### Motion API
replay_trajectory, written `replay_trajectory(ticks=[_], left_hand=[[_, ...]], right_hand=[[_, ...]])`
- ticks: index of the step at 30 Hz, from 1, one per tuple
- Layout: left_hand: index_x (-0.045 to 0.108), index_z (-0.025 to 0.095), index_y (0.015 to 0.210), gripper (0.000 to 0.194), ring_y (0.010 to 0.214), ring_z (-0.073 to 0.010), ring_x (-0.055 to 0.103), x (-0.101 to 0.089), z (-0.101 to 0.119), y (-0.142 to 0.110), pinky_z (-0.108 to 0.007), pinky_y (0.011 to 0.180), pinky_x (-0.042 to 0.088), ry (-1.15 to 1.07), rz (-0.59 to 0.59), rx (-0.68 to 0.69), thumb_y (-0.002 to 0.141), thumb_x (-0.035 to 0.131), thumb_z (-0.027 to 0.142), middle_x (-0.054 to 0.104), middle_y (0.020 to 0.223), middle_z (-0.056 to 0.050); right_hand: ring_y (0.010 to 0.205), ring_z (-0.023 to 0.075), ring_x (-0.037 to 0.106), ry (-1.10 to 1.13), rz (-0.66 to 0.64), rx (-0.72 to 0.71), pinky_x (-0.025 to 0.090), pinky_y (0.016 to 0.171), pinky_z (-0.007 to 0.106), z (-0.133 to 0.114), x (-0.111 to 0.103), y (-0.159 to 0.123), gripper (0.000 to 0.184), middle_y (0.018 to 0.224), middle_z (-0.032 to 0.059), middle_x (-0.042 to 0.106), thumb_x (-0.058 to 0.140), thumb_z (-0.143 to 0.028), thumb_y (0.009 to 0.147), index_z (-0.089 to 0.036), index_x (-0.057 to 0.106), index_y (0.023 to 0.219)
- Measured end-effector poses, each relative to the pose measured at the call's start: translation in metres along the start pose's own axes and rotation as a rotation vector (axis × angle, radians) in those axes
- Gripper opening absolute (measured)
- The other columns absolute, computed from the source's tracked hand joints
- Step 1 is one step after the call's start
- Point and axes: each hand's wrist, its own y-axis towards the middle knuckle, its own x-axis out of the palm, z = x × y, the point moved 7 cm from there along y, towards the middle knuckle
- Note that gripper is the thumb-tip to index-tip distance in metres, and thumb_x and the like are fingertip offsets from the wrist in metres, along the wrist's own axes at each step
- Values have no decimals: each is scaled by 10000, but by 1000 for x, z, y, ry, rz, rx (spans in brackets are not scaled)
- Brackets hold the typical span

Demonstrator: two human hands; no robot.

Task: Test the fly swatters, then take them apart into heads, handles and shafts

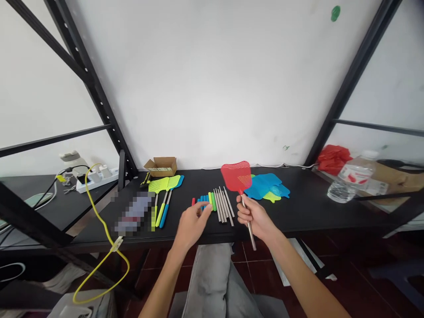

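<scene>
In my right hand (pixel 252 215) is a red fly swatter (pixel 237 176), gripped by its bare metal rod with the head upward. My left hand (pixel 194 223) is over a row of coloured handle grips, thumb and fingers apart; I see nothing held in it. The row has a red grip (pixel 193 202), several blue grips (pixel 204 198), and green grips (pixel 213 201) at its right end, partly covered by my fingers. Several metal rods (pixel 222 205) lie between my hands. Beyond my right hand, blue swatter heads (pixel 263 185) overlap a yellow-green head (pixel 272 197).
Swatters with handles, yellow-green (pixel 161 214) and blue (pixel 164 215), lie left on the black table (pixel 308 214). Behind them is an open cardboard box (pixel 162 166). A yellow cable (pixel 99 216) hangs at left. Right are a water bottle (pixel 353 176) and red plastic bag (pixel 334 159).
</scene>
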Motion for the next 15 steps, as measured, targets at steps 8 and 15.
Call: replay_trajectory(ticks=[8, 15], left_hand=[[646, 134, 670, 463, 593, -129, 535, 71, 64, 50, -230, 596, 401, -598, -77, 155, 878, 493, 518, 584, 601, -9], [496, 165, 531, 454, 471, -92, 382, 102, 107, 79, -228, 493, 268, -423, 34, 269, 882, 476, 453, 440, 493, 33]], right_hand=[[402, 34, 95, -150, -56, 21, 131, 387, 190, 7, 3, -3, 327, 500, -117, 243, 606, -493, 857, -191, 507, 783], [384, 45, 107, -359, 222, -268, 102, 378, 207, -39, -34, 7, 390, 491, -117, 214, 567, -565, 833, -223, 429, 707]])
